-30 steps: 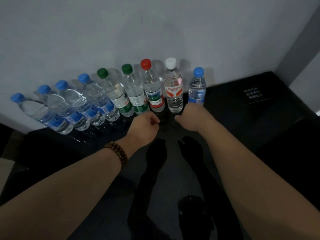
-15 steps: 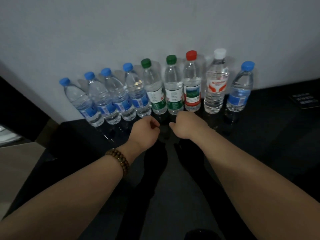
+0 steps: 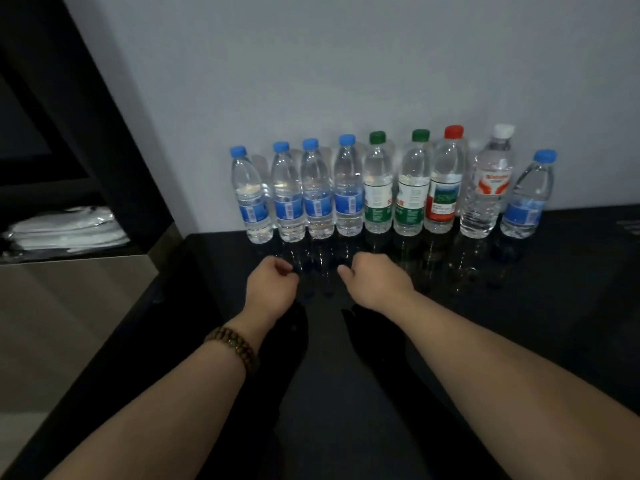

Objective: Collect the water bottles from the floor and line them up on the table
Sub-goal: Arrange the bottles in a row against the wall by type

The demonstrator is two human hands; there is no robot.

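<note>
Bottles [image 3: 379, 192]: nine, upright, in a row on the black table [image 3: 519, 306] against the wall [image 3: 346, 81]. Left hand [image 3: 272, 289] and right hand [image 3: 372, 282]: near the row, fingers curled, empty. Lining-up seemingly finished; next, check the floor, unseen here.
</note>
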